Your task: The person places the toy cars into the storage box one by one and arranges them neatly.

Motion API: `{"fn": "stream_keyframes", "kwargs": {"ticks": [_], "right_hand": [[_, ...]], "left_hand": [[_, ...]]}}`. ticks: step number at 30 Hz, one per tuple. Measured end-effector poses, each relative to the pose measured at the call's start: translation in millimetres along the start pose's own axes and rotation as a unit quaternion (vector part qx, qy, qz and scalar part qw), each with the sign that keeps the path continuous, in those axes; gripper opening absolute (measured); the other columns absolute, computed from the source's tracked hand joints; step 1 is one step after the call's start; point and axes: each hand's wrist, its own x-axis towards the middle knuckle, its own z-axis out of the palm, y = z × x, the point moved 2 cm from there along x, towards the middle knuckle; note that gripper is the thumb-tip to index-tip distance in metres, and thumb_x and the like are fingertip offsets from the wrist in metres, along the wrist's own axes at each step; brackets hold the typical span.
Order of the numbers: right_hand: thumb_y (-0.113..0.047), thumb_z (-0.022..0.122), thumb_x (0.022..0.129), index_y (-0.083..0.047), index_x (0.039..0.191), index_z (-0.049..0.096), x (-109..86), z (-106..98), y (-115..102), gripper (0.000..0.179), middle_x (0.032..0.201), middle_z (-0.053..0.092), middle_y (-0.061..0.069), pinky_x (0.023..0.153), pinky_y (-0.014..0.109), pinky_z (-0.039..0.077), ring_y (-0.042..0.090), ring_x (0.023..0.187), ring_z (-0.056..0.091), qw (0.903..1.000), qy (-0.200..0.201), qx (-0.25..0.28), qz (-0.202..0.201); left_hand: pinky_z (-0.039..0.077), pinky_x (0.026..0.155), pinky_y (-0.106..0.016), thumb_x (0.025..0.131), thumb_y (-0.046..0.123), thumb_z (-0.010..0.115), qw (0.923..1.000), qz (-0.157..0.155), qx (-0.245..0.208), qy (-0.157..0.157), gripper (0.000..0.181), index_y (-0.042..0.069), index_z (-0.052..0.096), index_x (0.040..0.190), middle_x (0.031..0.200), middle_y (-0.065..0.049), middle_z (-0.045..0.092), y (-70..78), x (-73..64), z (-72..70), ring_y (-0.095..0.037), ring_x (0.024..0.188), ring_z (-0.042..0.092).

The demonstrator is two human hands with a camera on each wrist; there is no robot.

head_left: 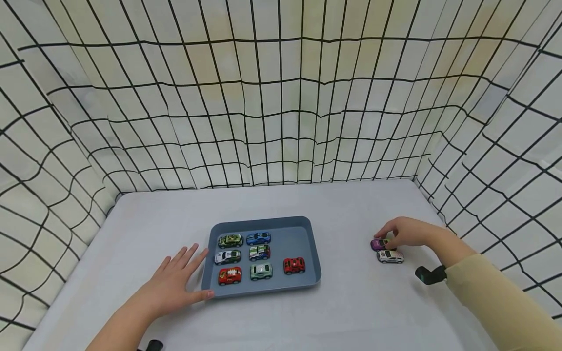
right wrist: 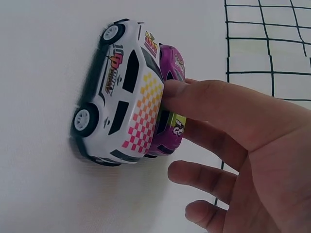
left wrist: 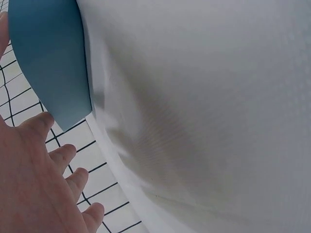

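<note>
On the right side of the table, my right hand [head_left: 406,232] pinches a purple toy car [head_left: 378,243] between thumb and index finger, the other fingers held off it. Right beside it stands a white toy car [right wrist: 129,97] with a yellow-to-pink checked roof, which partly hides the purple one in the right wrist view. My left hand [head_left: 173,285] lies with spread fingers at the left edge of a blue-grey tray [head_left: 287,239], its thumb at the near left corner. In the left wrist view the tray's side wall [left wrist: 48,58] rises past the fingers.
Several toy cars stand in the tray's left part, among them a camouflage car [head_left: 230,241], a blue car [head_left: 258,238] and a mint car [head_left: 261,271]. A red car [head_left: 294,265] stands further right. White walls with black netting [head_left: 281,97] enclose the white table [head_left: 351,312].
</note>
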Motion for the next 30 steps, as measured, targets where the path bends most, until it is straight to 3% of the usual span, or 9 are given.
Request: {"fn": "stream_keyframes", "kwargs": {"ticks": [5, 13, 21, 30], "right_hand": [[-0.019, 0.076, 0.086, -0.021, 0.112, 0.076, 0.0, 1, -3, 0.026, 0.12, 0.066, 0.006, 0.08, 0.043, 0.05, 0.024, 0.1, 0.055, 0.9999, 0.001, -0.016, 0.003], [-0.018, 0.075, 0.087, -0.021, 0.113, 0.076, 3.5, 2, -1, 0.026, 0.123, 0.066, 0.009, 0.098, 0.058, 0.047, 0.037, 0.119, 0.055, 0.9996, 0.003, -0.026, -0.002], [-0.019, 0.075, 0.086, -0.019, 0.116, 0.075, 1.7, -1, -2, 0.03, 0.12, 0.065, 0.007, 0.09, 0.051, 0.05, 0.029, 0.109, 0.056, 1.0, -0.001, -0.004, -0.008], [-0.02, 0.074, 0.088, -0.019, 0.122, 0.072, 6.7, -14, -8, 0.034, 0.122, 0.065, 0.005, 0.094, 0.051, 0.05, 0.031, 0.117, 0.055, 0.9995, 0.0, 0.02, -0.026]], "left_hand": [[0.016, 0.111, -0.071, 0.07, 0.085, 0.059, 1.0, 0.0, 0.001, 0.003, 0.112, 0.015, 0.035, 0.155, 0.159, -0.022, 0.028, -0.9, -1.8, 0.1, -0.048, 0.145, 0.021], [0.016, 0.112, -0.07, 0.071, 0.083, 0.06, 1.0, -0.001, 0.004, 0.005, 0.111, 0.015, 0.035, 0.155, 0.159, -0.022, 0.028, 0.3, -2.3, -0.3, -0.048, 0.145, 0.021], [0.015, 0.111, -0.072, 0.071, 0.082, 0.061, 1.0, -0.003, 0.005, -0.004, 0.111, 0.014, 0.035, 0.155, 0.159, -0.023, 0.027, 1.5, -1.3, -0.4, -0.049, 0.145, 0.02], [0.015, 0.112, -0.071, 0.07, 0.086, 0.058, 0.9999, -0.004, 0.012, -0.006, 0.114, 0.014, 0.034, 0.155, 0.159, -0.023, 0.027, 2.0, -0.6, -1.0, -0.048, 0.145, 0.021]]}}
